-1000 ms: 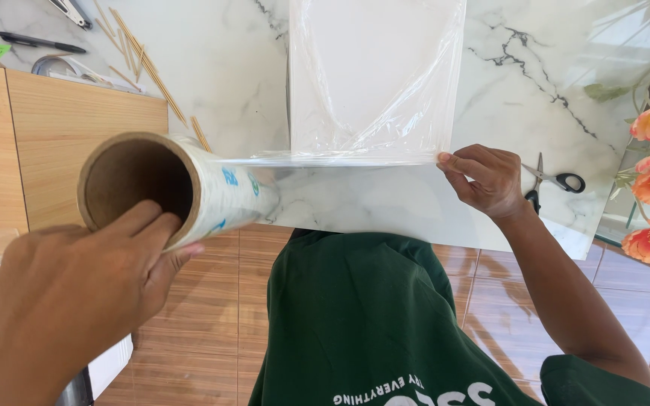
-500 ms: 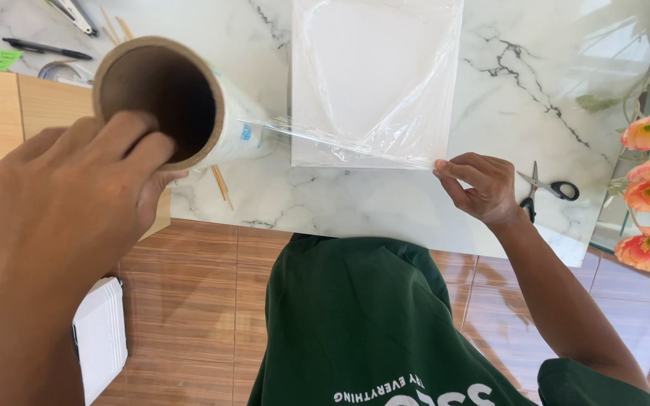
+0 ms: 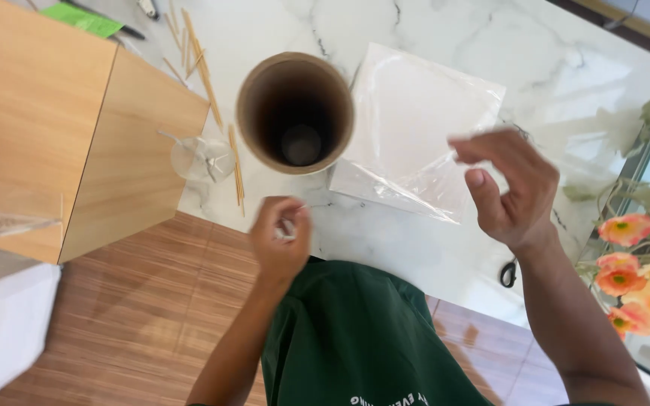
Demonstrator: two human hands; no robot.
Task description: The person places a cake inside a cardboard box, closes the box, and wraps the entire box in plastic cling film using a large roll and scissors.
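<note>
A wide cardboard-core roll of clear film (image 3: 295, 113) stands on end on the white marble table (image 3: 536, 68), and I look down into its hollow core. A loose sheet of clear film (image 3: 408, 135) lies to its right. My right hand (image 3: 509, 192) hovers over the sheet's right edge, thumb and forefinger pinching the film. My left hand (image 3: 281, 239) is near the table's front edge below the roll, fingers closed on a small whitish bit of film. My green shirt fills the bottom of the view.
A light wooden box (image 3: 77, 128) stands at left, with a small clear cup (image 3: 201, 158) and several wooden skewers (image 3: 206, 71) beside it. Black-handled scissors (image 3: 507, 272) lie at the table's edge. Orange flowers (image 3: 641, 267) are at right, a green paper (image 3: 84, 19) at the far left.
My left hand has let go of the roll, which now stands upright on the table, and has dropped to the front edge. My right hand has lifted with the film's edge.
</note>
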